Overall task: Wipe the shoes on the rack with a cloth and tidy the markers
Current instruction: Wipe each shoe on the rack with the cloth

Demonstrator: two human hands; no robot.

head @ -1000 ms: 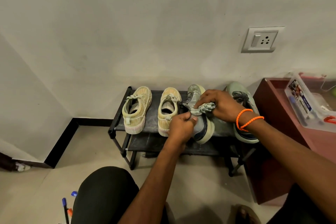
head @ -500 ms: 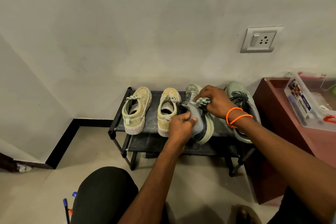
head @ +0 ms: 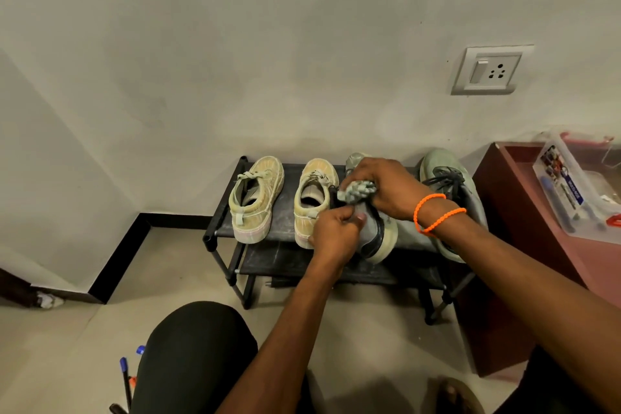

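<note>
On the black rack [head: 221, 222], a grey sneaker [head: 373, 232] sits tipped on edge — left hand [head: 334, 233] pinching its heel, right hand [head: 386, 186] gripping the bunched cloth [head: 358, 191] against its collar — so a hard rub could likely tip it off the shelf.

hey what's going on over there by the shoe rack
A person is cleaning shoes. The left hand grips the heel of a grey sneaker tilted on the rack, while the right hand rubs a bunched cloth on it. Two beige shoes sit to its left, another grey one to its right. Markers lie on the floor.
</note>
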